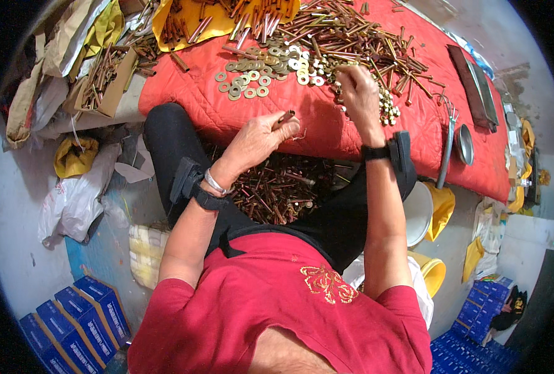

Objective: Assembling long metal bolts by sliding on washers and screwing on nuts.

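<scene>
My left hand [257, 139] is closed around a short metal tube [286, 116], whose end sticks out past the thumb. It hovers over the near edge of the red quilted cover [202, 103]. Farther right, my right hand [360, 98] is above a heap of small brass-coloured nuts [389, 112], its fingers curled together. Whatever those fingertips hold is hidden. Flat washers [262, 91] lie scattered between the two hands, toward the far side. Behind the nuts spreads a large pile of long bolts [408, 65].
Copper-coloured tubes lie on a yellow sheet [214, 34] at the far edge. A cardboard box [116, 87] of metal parts stands left. Between my legs is a heap of bolts [277, 193]. Pliers-like tool [449, 140] and metal bowl [465, 146] rest right. Blue boxes [81, 324] stand lower left.
</scene>
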A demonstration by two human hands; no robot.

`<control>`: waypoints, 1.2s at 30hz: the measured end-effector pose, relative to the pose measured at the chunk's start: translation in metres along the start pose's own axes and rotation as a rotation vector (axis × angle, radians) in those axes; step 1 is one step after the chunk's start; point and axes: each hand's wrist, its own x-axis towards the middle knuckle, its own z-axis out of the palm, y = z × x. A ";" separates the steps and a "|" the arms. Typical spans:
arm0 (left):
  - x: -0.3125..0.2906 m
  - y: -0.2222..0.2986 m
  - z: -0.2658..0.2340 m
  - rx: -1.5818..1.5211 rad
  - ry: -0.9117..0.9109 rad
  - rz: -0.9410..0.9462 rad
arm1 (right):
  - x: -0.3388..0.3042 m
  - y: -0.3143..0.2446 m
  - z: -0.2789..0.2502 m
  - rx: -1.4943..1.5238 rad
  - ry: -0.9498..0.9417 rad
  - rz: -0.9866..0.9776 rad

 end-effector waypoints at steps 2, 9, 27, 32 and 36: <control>0.008 -0.004 -0.001 -0.131 0.076 -0.083 | 0.020 0.023 0.007 -0.288 0.060 -0.118; 0.055 -0.026 -0.007 -0.019 0.748 0.021 | 0.050 0.037 0.025 -0.898 -0.228 -0.200; 0.036 -0.033 0.032 0.416 0.465 0.442 | 0.000 -0.013 -0.008 -0.191 -0.320 -0.053; 0.023 -0.018 0.022 -0.035 0.629 0.141 | -0.016 -0.015 0.023 -0.232 -0.272 -0.071; 0.009 -0.009 0.012 -0.593 0.587 -0.174 | -0.005 -0.013 0.032 -0.410 -0.376 -0.046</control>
